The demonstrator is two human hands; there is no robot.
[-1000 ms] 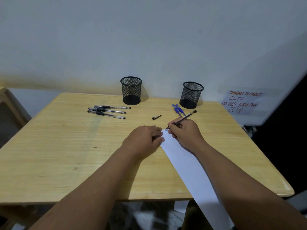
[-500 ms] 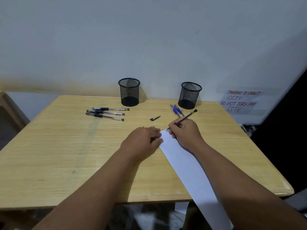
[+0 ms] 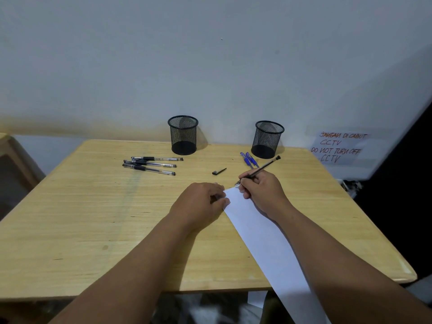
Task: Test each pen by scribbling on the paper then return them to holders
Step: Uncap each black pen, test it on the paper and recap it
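My right hand [image 3: 263, 191] grips a black pen [image 3: 264, 167] with its tip on the top corner of a white sheet of paper [image 3: 261, 237]. My left hand [image 3: 201, 204] rests curled on the paper's left edge, pressing it down. The pen's black cap [image 3: 219, 171] lies loose on the table beyond my hands. Three black pens [image 3: 152, 164] lie side by side at the back left. Two blue pens [image 3: 249, 160] lie by the right mesh holder [image 3: 268, 139]. The left mesh holder [image 3: 183, 134] stands further left; both holders look empty.
The wooden table [image 3: 81, 218] stands against a white wall. A handwritten CCTV notice [image 3: 339, 147] hangs on the wall at the right. The paper hangs over the table's front edge. Part of a wooden chair [image 3: 9, 150] shows at the far left.
The camera has tilted slightly, shifting the scene. My right hand keeps the pen tip at the paper's top corner with small movements. The left hand stays on the paper.
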